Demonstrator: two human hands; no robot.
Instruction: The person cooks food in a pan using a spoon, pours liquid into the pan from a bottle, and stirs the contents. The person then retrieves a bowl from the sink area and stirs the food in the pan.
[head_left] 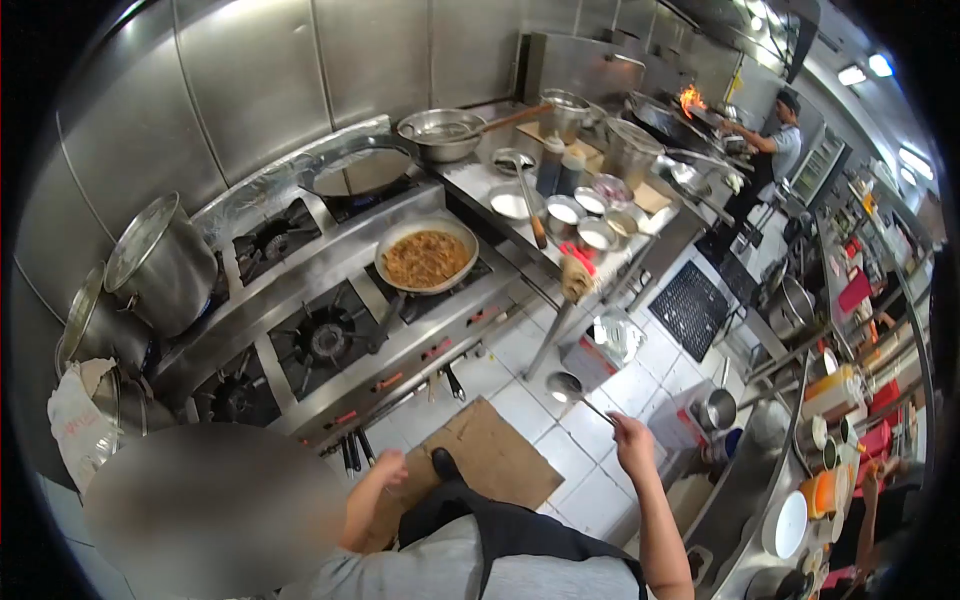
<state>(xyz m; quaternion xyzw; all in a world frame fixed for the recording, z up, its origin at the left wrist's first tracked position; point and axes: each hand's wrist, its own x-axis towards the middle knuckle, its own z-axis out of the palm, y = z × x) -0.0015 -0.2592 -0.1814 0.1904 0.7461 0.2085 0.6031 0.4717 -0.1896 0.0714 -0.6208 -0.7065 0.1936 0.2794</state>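
Note:
My right hand [632,440] grips the handle of a metal ladle [566,387], whose round bowl points left over the tiled floor. At the stove's front edge, near some dark handles [358,450], is my left hand [388,470]; its fingers are curled in, and whatever they might hold is hidden. Neither hand touches the frying pan [400,225] on the stove. Brown, chopped-looking food [428,260] fills the middle of that pan, and its dark handle [386,322] slants towards me.
Large pots [160,268] stand left on the stove [330,340]. A counter [465,180] bears bowls, squeeze bottles [551,165] and a wooden-handled utensil [533,205]. A co-worker [785,140] stands by a flaming wok [690,110]. Another person's hand [875,475] reaches in at right. A blur covers the lower left.

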